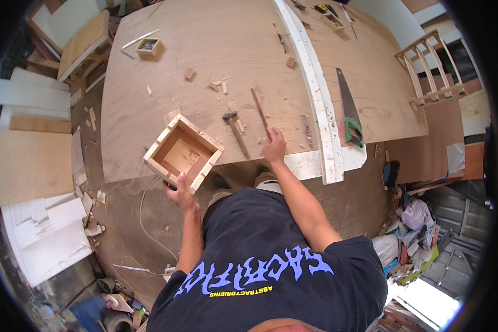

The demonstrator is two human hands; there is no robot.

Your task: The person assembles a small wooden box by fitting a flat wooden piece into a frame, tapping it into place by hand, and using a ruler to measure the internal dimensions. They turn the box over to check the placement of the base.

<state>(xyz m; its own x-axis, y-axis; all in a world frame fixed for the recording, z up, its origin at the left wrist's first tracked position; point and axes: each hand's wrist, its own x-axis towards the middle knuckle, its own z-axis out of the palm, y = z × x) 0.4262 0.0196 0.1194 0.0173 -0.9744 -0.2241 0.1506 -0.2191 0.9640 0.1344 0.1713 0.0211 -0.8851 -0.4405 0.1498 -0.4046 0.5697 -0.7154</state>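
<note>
My left hand [181,193] grips an open-topped square wooden box [211,169] by its near wall, thumb over the rim. The box is tilted, so its inside and pale bottom show; its rim has notched, interlocking corners. My right hand [274,148] is closed round the near end of a long, thin reddish-brown bar [258,108], perhaps a file, which points away over the table. Between the two hands lies a hammer [236,131] with a dark head and wooden handle. Small wood offcuts [216,87] and shavings are scattered beyond it.
A long white beam [318,99] crosses the wooden tabletop [166,66]. To its right lies a green-handled handsaw [350,108]. Small wooden boxes [148,46] stand farther back. Stacked boards [27,166] line the left, a cord [144,218] runs over the floor, and clutter fills the lower right.
</note>
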